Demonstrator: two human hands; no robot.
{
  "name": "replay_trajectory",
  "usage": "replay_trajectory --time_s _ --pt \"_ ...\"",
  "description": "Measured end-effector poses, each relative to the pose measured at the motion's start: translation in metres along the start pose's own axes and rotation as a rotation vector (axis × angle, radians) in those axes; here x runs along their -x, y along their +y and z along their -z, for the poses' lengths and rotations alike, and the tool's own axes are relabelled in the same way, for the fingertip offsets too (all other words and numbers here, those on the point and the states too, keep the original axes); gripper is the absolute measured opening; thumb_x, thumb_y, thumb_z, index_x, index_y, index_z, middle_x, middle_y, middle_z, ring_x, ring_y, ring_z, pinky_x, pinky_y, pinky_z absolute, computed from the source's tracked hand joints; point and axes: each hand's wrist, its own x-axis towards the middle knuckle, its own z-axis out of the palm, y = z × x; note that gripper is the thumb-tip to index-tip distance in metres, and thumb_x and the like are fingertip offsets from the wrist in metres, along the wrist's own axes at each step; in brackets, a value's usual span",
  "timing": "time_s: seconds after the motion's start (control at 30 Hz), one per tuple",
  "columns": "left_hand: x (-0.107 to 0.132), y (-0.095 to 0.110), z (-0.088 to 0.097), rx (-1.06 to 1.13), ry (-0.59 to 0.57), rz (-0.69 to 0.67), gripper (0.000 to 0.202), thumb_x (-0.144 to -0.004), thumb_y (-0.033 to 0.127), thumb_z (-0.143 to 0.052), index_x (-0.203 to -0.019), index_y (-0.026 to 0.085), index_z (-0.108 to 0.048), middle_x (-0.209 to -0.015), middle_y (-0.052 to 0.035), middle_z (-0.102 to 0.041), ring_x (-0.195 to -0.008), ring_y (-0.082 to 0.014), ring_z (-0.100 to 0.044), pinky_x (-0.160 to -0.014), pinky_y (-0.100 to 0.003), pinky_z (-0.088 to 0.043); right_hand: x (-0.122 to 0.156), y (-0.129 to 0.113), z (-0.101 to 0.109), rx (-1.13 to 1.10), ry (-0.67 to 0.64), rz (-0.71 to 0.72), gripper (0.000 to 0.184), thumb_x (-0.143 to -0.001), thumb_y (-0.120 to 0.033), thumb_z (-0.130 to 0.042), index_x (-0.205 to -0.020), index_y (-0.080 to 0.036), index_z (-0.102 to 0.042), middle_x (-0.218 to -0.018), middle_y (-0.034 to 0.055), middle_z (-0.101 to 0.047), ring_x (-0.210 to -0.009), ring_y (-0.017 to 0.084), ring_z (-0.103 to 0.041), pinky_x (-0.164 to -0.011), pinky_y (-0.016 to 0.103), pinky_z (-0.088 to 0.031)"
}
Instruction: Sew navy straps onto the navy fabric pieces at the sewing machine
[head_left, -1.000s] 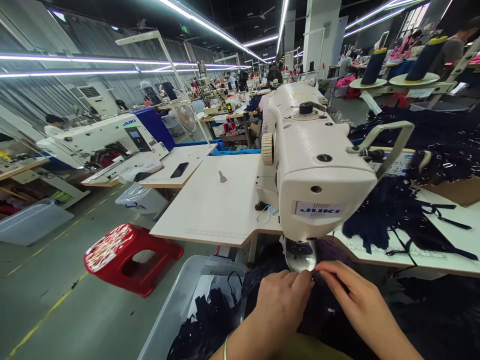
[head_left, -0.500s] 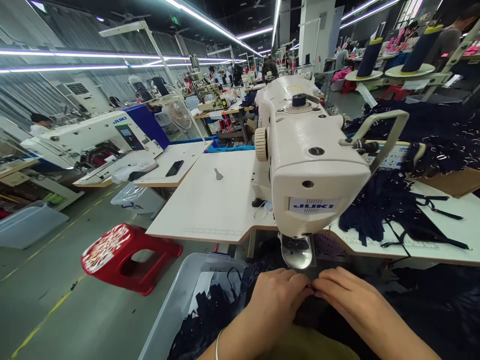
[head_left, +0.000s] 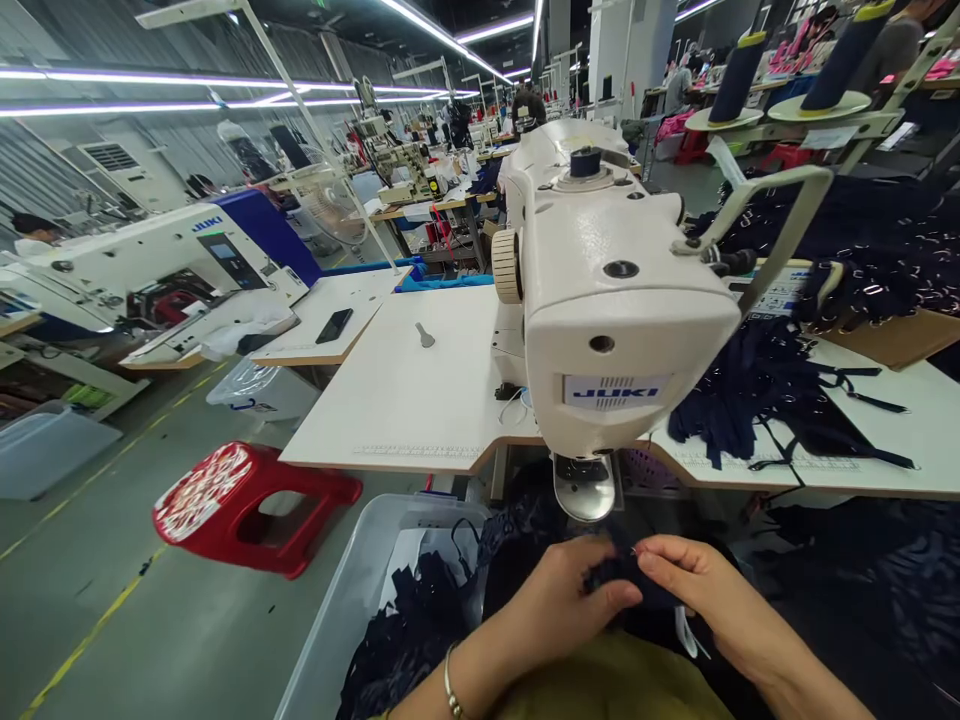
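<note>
The white desk (head_left: 390,410) carries a sewing machine (head_left: 607,290). Left of the sewing machine lies a small, flat grey piece (head_left: 424,336), with a printed scale (head_left: 416,452) near the front edge; right of it, heaped navy straps (head_left: 731,395).

Left fingers (head_left: 592,549) blurred, navy fabric (head_left: 618,566) partly hidden, plastic bin (head_left: 335,606) cropped below.

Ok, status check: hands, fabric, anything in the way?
Right hand pinching dark fabric. Left hand at the fabric, thumb and fingers parted. Sewing machine just ahead of both hands.
</note>
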Motion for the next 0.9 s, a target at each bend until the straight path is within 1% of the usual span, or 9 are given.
replay_trajectory --time_s 0.1,0.17,0.27,0.33,0.4,0.5,0.63,0.8,0.9 --pt "-0.006 -0.005 -0.011 0.150 0.085 0.150 0.024 -0.078 0.037 -0.073 -0.087 0.016 -0.067 -0.078 -0.0007 -0.067 -0.070 -0.0145 -0.060 -0.063 -0.022 -0.045 0.004 0.004 -0.010 -0.083 0.046 -0.034 0.041 -0.075 -0.060 -0.065 -0.085 -0.021 -0.075 -0.077 0.0028 -0.069 -0.066 0.015 -0.060 -0.049 0.020 -0.042" --pt "-0.008 -0.007 -0.014 0.150 0.113 0.161 0.021 -0.077 0.035 -0.073 -0.084 0.016 -0.067 -0.077 -0.0006 -0.066 -0.070 -0.0144 -0.059 -0.063 -0.023 -0.044 0.005 0.005 -0.012 -0.094 0.063 -0.027 0.040 -0.077 -0.059 -0.064 -0.086 -0.022 -0.075 -0.083 0.0040 -0.070 -0.070 0.017 -0.061 -0.051 0.021 -0.044" --pt "-0.007 -0.003 -0.011 0.156 0.126 0.148 0.015 -0.076 0.031 -0.073 -0.080 0.017 -0.068 -0.078 -0.0003 -0.066 -0.072 -0.0144 -0.059 -0.066 -0.023 -0.043 0.006 0.003 -0.008 -0.023 0.055 0.069 0.038 -0.082 -0.057 -0.059 -0.090 -0.023 -0.074 -0.090 0.0049 -0.070 -0.084 0.021 -0.064 -0.066 0.025 -0.052" --pt "-0.005 0.002 -0.010 0.139 0.123 0.116 0.011 -0.076 0.027 -0.073 -0.077 0.018 -0.067 -0.079 -0.0003 -0.065 -0.073 -0.0138 -0.058 -0.067 -0.022 -0.043 0.006 -0.001 -0.005 0.023 0.021 0.191 0.037 -0.084 -0.053 -0.058 -0.101 -0.024 -0.072 -0.100 0.0055 -0.069 -0.097 0.023 -0.062 -0.083 0.029 -0.051" --pt "-0.003 0.006 -0.010 0.072 0.111 0.053 0.007 -0.077 0.023 -0.072 -0.076 0.018 -0.066 -0.081 -0.0001 -0.065 -0.073 -0.0127 -0.058 -0.067 -0.021 -0.041 0.005 -0.004 -0.006 0.027 -0.022 0.267 0.032 -0.084 -0.050 -0.060 -0.100 -0.025 -0.072 -0.104 0.0052 -0.067 -0.099 0.023 -0.061 -0.087 0.029 -0.049" --pt "-0.001 0.008 -0.014 -0.053 0.146 0.004 0.004 -0.079 0.019 -0.069 -0.079 0.018 -0.065 -0.080 0.0013 -0.063 -0.069 -0.0110 -0.056 -0.063 -0.020 -0.039 0.003 -0.004 -0.016 -0.148 0.017 0.241 0.022 -0.082 -0.045 -0.066 -0.083 -0.024 -0.072 -0.092 0.0022 -0.064 -0.090 0.019 -0.060 -0.081 0.024 -0.049" --pt "0.000 0.007 -0.019 -0.122 0.221 0.044 0.009 -0.079 0.019 -0.071 -0.080 0.018 -0.062 -0.074 0.0030 -0.061 -0.066 -0.0109 -0.056 -0.058 -0.019 -0.038 0.000 0.005 -0.028 -0.507 0.156 0.172 0.023 -0.078 -0.048 -0.070 -0.079 -0.025 -0.069 -0.082 -0.0006 -0.063 -0.079 0.015 -0.057 -0.068 0.020 -0.048" --pt "0.003 0.007 -0.018 -0.290 0.246 -0.158 0.010 -0.080 0.010 -0.066 -0.081 0.018 -0.061 -0.078 0.0009 -0.060 -0.068 -0.0121 -0.058 -0.060 -0.020 -0.041 0.002 0.005 -0.021 -0.317 0.073 0.240 0.017 -0.074 -0.037 -0.076 -0.081 -0.023 -0.069 -0.082 0.0015 -0.063 -0.076 0.016 -0.058 -0.068 0.023 -0.050" --pt "0.005 0.008 -0.017 -0.439 0.276 -0.264 0.003 -0.086 0.015 -0.062 -0.084 0.017 -0.061 -0.076 -0.0006 -0.058 -0.065 -0.0138 -0.056 -0.057 -0.022 -0.042 0.005 0.002 -0.018 -0.196 0.127 0.373 0.010 -0.076 -0.030 -0.074 -0.074 -0.023 -0.067 -0.084 0.0020 -0.065 -0.080 0.017 -0.062 -0.070 0.023 -0.052"
